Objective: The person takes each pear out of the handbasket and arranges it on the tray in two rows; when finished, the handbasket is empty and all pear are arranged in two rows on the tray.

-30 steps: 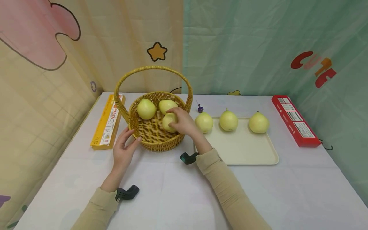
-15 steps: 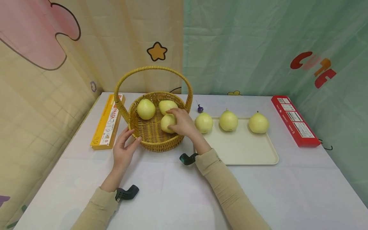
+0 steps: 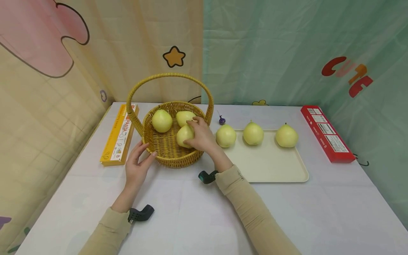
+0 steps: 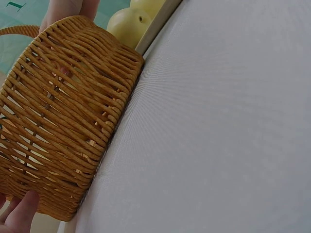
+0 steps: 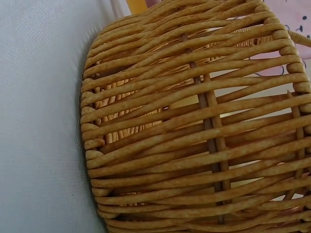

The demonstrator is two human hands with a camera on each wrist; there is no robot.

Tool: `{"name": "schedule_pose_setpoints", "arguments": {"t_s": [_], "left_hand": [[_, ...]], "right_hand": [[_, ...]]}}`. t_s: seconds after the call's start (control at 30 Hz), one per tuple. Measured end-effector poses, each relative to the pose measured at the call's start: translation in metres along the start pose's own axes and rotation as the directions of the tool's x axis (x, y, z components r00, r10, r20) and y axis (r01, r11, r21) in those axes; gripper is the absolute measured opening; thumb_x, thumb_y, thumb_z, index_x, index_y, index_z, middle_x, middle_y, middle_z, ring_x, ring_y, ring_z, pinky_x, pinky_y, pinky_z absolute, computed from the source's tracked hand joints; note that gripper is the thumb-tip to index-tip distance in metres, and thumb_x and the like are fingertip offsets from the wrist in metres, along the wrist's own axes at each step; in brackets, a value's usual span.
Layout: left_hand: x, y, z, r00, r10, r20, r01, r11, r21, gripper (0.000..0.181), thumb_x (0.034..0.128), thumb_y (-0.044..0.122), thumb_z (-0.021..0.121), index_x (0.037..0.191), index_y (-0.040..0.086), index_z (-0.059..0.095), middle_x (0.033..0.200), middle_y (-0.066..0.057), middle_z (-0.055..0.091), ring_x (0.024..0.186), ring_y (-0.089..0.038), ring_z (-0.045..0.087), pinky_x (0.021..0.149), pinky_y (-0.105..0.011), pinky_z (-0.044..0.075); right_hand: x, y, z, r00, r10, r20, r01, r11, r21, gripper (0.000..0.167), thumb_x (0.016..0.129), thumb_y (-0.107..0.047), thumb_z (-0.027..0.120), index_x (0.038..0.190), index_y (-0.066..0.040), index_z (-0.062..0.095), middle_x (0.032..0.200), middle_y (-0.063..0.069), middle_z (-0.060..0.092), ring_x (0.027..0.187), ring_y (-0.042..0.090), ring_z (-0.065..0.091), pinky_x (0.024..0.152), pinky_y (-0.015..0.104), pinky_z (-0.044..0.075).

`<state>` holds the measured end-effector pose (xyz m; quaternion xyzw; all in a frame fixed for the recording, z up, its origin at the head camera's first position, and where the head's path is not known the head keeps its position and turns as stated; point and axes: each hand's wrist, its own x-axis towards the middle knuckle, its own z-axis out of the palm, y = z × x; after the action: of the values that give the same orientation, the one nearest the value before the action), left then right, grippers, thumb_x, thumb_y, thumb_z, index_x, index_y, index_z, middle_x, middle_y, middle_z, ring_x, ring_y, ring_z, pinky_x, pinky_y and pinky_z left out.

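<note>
In the head view a round woven basket with a tall hoop handle stands at the left of the table. My left hand holds its near-left rim, thumb on the outside in the left wrist view. My right hand reaches over the right rim and grips a pale yellow-green pear inside the basket. Two more lie farther back there: an upright pear and a pear on its side, partly behind my fingers. The right wrist view shows only basket wall, with the right hand out of sight.
Right of the basket, a cream tray carries three pears along its far edge. A yellow pasta box lies left of the basket, a red box at the far right. Behind the tray sits a small purple object.
My right hand has shifted slightly left with the pear, which now shows more upright. The left hand and the basket have stayed in place.
</note>
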<state>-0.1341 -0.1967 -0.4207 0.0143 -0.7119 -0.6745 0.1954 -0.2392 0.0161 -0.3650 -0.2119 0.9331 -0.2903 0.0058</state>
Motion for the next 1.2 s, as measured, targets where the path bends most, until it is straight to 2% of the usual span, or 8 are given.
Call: {"name": "schedule_pose_setpoints", "arguments": {"t_s": [0.2,0.33,0.6,0.9,1.2], "left_hand": [[0.0011,-0.0028,-0.0001,1.000,0.010,-0.006,-0.010,1.000,-0.013,0.041,0.0857,-0.004,0.064,0.125,-0.010,0.052,0.145,-0.008,0.036,0.129,-0.026,0.037,0.088,-0.014,0.048],[0.0011,-0.0039,-0.0002,1.000,0.020,-0.008,-0.020,1.000,-0.019,0.042,0.0850,-0.005,0.064,0.124,-0.012,0.051,0.145,-0.009,0.036,0.129,-0.027,0.038,0.088,-0.014,0.049],[0.0012,-0.0053,-0.0007,1.000,0.013,-0.007,-0.014,1.000,-0.019,0.042,0.0850,-0.004,0.064,0.125,-0.011,0.051,0.145,-0.010,0.036,0.129,-0.027,0.038,0.087,-0.014,0.049],[0.0012,-0.0044,-0.0004,1.000,0.013,-0.008,-0.014,1.000,-0.026,0.042,0.0849,-0.005,0.064,0.124,-0.012,0.051,0.145,-0.010,0.036,0.129,-0.027,0.038,0.087,-0.014,0.049],[0.0001,-0.0034,-0.0002,1.000,0.015,-0.006,-0.015,1.000,-0.018,0.041,0.0858,-0.004,0.064,0.125,-0.011,0.051,0.145,-0.009,0.036,0.129,-0.027,0.037,0.088,-0.013,0.049]], "right_hand": [[0.0008,0.0021,-0.0012,0.999,-0.031,0.012,0.031,0.999,-0.013,0.069,0.077,-0.029,0.078,0.136,-0.010,0.049,0.146,0.012,0.034,0.131,0.032,0.033,0.109,0.046,0.032],[0.0014,0.0033,-0.0012,0.998,-0.058,0.022,0.058,0.998,-0.015,0.069,0.076,-0.029,0.078,0.136,-0.012,0.050,0.145,0.009,0.034,0.128,0.031,0.037,0.106,0.046,0.035],[0.0006,0.0040,0.0013,0.997,-0.050,0.052,0.049,0.999,0.009,0.071,0.074,-0.032,0.079,0.138,-0.020,0.048,0.144,0.005,0.033,0.118,0.030,0.047,0.099,0.048,0.041],[0.0002,0.0045,0.0009,0.992,-0.092,0.087,0.097,0.994,-0.051,0.069,0.077,-0.035,0.076,0.139,-0.023,0.046,0.146,0.003,0.039,0.131,0.023,0.037,0.105,0.050,0.035],[0.0007,0.0049,0.0028,0.989,-0.105,0.103,0.113,0.990,-0.081,0.068,0.079,-0.038,0.074,0.140,-0.026,0.045,0.147,0.003,0.036,0.126,0.025,0.043,0.100,0.052,0.039]]}}
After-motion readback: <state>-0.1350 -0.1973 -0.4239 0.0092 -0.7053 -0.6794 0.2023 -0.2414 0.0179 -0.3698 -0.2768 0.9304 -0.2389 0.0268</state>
